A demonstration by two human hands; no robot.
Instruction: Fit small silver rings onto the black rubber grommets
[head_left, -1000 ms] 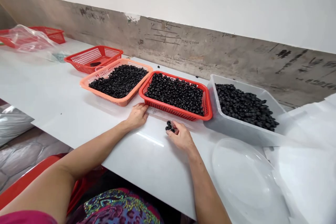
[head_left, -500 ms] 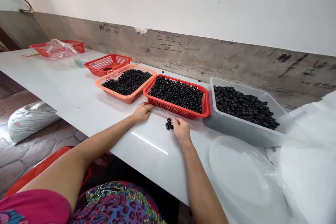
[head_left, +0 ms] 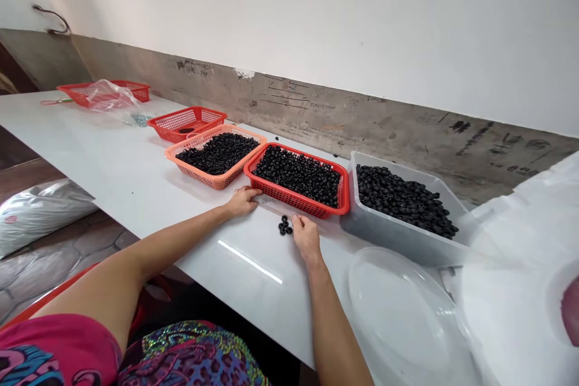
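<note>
My left hand [head_left: 242,201] lies on the white table [head_left: 136,187] with its fingers against the near left corner of a red basket [head_left: 333,211] full of small black rings. My right hand [head_left: 306,236] rests knuckles-up on the table just in front of that basket, fingers curled. A small cluster of black rings [head_left: 284,226] lies on the table right beside its fingertips. Whether the right hand holds any ring is hidden.
An orange basket [head_left: 201,176] of black rings stands left of the red one, a nearly empty red basket [head_left: 172,128] behind it. A clear tub [head_left: 398,235] of rings sits at right. A clear lid [head_left: 402,313] and white sheets [head_left: 511,289] lie near right. Far left: another red basket [head_left: 75,91], plastic bag.
The head view has swung and lifted slightly. Both hands stay in nearly the same spots by the red basket; the ring cluster remains by the right fingertips.
</note>
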